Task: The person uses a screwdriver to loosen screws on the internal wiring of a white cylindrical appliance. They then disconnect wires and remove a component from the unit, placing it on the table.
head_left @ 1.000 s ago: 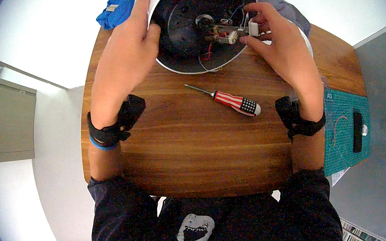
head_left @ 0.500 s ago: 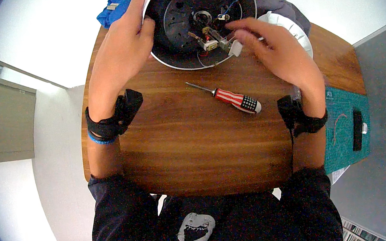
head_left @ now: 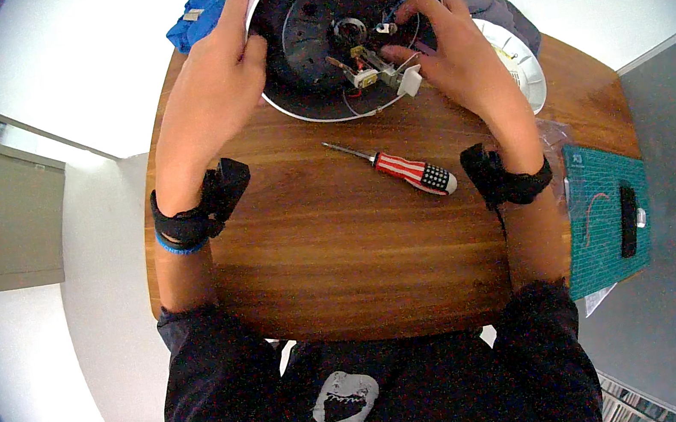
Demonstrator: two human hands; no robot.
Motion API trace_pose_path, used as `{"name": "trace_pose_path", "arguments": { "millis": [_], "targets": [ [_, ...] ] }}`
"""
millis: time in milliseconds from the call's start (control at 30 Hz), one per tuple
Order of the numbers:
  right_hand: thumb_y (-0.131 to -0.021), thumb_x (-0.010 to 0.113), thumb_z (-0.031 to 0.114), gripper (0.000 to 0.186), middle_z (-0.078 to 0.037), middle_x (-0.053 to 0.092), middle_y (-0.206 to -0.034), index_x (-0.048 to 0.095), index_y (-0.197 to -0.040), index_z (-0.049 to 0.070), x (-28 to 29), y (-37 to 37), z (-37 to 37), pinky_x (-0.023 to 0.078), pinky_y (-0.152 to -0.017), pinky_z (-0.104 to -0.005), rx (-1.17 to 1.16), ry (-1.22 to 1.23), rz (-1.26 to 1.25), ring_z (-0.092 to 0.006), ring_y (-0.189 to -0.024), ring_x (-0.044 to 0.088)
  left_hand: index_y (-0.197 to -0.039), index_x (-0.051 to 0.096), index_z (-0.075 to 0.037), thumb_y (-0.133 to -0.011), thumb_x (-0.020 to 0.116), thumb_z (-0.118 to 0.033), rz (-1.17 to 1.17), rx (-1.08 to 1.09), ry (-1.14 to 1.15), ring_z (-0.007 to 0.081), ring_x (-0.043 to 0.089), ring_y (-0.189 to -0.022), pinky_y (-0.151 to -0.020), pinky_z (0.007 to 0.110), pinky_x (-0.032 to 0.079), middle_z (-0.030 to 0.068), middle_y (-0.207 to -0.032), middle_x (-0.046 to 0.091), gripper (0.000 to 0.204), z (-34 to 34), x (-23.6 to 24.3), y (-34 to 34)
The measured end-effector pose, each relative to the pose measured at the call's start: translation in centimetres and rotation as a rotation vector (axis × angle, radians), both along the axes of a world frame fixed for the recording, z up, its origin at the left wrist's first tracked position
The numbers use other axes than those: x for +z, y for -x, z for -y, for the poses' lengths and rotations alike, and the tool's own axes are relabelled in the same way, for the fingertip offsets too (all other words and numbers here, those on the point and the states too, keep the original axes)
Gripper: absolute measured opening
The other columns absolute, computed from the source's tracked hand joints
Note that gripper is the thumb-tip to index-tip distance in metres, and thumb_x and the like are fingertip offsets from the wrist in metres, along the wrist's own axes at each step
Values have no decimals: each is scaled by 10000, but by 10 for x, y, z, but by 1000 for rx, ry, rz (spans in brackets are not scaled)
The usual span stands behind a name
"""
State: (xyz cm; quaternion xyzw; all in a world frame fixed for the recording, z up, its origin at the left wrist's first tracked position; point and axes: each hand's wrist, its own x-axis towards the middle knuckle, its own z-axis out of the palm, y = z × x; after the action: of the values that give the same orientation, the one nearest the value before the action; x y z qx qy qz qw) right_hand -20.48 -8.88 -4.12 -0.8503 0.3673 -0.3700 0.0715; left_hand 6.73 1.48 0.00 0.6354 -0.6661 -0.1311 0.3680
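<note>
A round appliance housing [head_left: 315, 109], white outside and black inside, stands tilted at the far side of the table with its open underside toward me. Wires, metal brackets and a small white lever tab [head_left: 409, 82] show inside it. My left hand [head_left: 221, 85] grips the housing's left wall, thumb over the rim. Inside the right part of the cavity is my right hand [head_left: 454, 52], thumb and forefinger apart around the wires and a small white-and-metal part [head_left: 387, 29]; its other fingers are mostly hidden. A screwdriver [head_left: 413, 173] with a red, white and black handle lies nearer me.
A white round ribbed cover [head_left: 534, 80] lies right of the housing, with dark cloth [head_left: 491, 6] behind it. Blue cloth [head_left: 195, 25] sits at the far left. A green cutting mat [head_left: 585, 219] on the right carries a black bar [head_left: 629, 220] and a thin wire. Clear plastic [head_left: 551, 142] lies beside the mat.
My right hand has moved up and left, from beside the lever tab into the housing among the wires. My left hand keeps its hold; the view has shifted slightly.
</note>
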Motion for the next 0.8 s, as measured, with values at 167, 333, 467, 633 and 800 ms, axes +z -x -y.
{"name": "trace_pose_path", "arguments": {
  "millis": [167, 333, 467, 633, 800],
  "targets": [
    [-946, 777, 312, 378, -270, 608, -1139, 608, -1172, 59, 7, -9, 5, 550, -894, -538, 29, 21, -29, -505, -1025, 647, -1655, 381, -212, -1076, 500, -86, -68, 0, -60, 167, 710, -742, -722, 345, 589, 147, -1083, 761, 604, 2, 4, -5],
    [-939, 803, 351, 330, -166, 664, -1070, 650, -1129, 129, 13, -16, -6, 541, -815, -443, -91, 9, -25, -385, -939, 683, -1631, 399, -148, -1048, 561, -66, 21, -196, 295, 180, 733, -1009, -828, 331, 615, 127, -1335, 696, 610, 29, -17, -36],
    [-949, 747, 357, 356, -219, 669, -1124, 622, -1167, 104, 14, -19, -12, 594, -775, -547, -263, 41, -74, -469, -936, 712, -1585, 398, -66, -975, 615, -16, -136, -35, 83, 288, 744, -968, -816, 386, 608, 227, -1298, 691, 650, 5, 24, 2],
    [-911, 749, 348, 382, -220, 685, -1078, 611, -1179, 112, 16, -17, -10, 599, -778, -555, -315, 47, -106, -472, -924, 721, -1589, 388, -50, -933, 690, -1, -2, 46, 103, 272, 766, -930, -771, 368, 614, 244, -1371, 673, 724, 1, 31, 10],
    [-908, 754, 385, 427, -232, 658, -1075, 611, -1179, 88, 10, -16, -13, 597, -771, -555, -364, 51, -127, -482, -897, 715, -1584, 380, -38, -916, 695, 45, -139, 57, -43, 331, 752, -1051, -890, 404, 638, 254, -1430, 628, 743, -10, 49, 26]
  ]
}}
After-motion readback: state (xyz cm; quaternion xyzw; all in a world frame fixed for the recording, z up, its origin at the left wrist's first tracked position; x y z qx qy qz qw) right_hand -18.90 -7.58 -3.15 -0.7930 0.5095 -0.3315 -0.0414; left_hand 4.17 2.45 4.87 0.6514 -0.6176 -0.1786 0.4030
